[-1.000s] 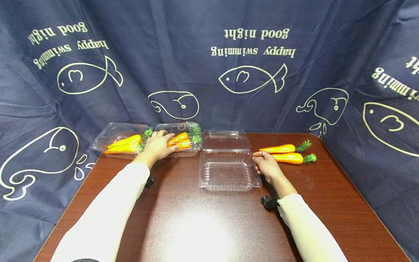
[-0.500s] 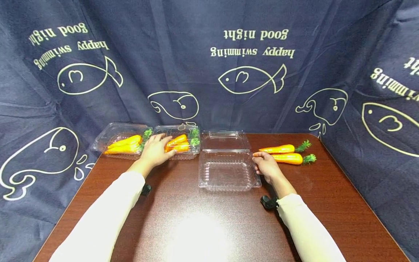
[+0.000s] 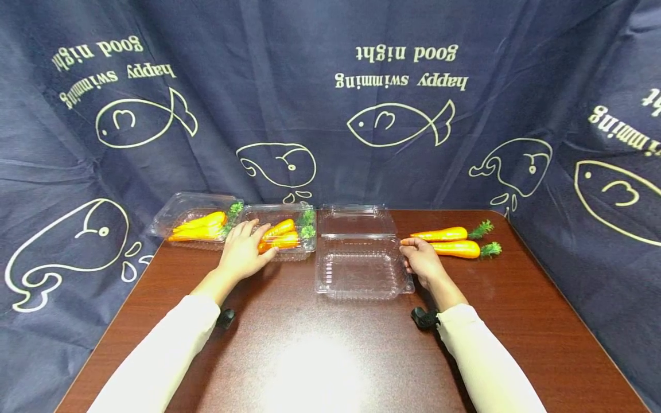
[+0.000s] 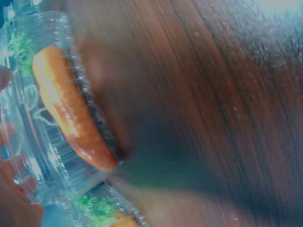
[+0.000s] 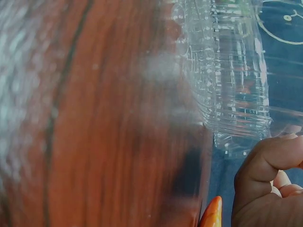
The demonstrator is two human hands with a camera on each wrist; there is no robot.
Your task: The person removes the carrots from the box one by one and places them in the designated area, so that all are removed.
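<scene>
In the head view my left hand holds the left side of a clear plastic clamshell container, thumb at its front edge and fingers over the left part. Orange carrots with green tops lie inside. In the left wrist view a carrot shows through the plastic. My right hand pinches the right edge of another clear container, which lies open with its lid tipped back and no carrots in it. The right wrist view shows curled fingers beside the clear plastic; the exact contact is hard to see.
Two loose carrots lie right of the right hand, the nearer one partly behind it. A third container holding carrots stands at the far left. A dark blue curtain rises behind the brown table.
The left hand has drawn the middle carrot container toward me and slightly left, and its lid sits lower. The right hand and the carrotless container stay in place.
</scene>
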